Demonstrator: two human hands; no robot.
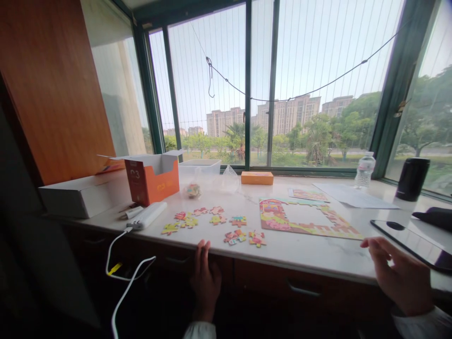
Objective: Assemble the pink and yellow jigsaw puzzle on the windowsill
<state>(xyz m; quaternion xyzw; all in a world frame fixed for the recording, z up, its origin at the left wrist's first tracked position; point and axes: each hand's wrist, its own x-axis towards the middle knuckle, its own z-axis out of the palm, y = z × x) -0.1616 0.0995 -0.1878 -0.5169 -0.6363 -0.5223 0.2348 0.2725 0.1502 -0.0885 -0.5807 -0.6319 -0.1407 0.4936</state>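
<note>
My left hand (pixel 205 278) rests its extended fingertips on the front edge of the white counter, just below the loose jigsaw pieces (pixel 217 219); nothing is in it. More pieces (pixel 234 237) lie close by to its right, in pink, yellow and green. A partly assembled jigsaw border (pixel 282 225) with a red barn lies flat, its middle unfilled. Beside its lower right corner, my right hand (pixel 397 270) hovers with loosely bent fingers that stand apart, holding nothing I can see.
A black-edged tablet (pixel 413 240) lies right of the jigsaw border, near a black cylinder (pixel 413 179) and a plastic bottle (pixel 365 170). At left stand an orange box (pixel 152 181) and a white power strip (pixel 150 216) whose cable hangs over the edge. Behind are a clear tub (pixel 200 167) and an orange carton (pixel 257 178).
</note>
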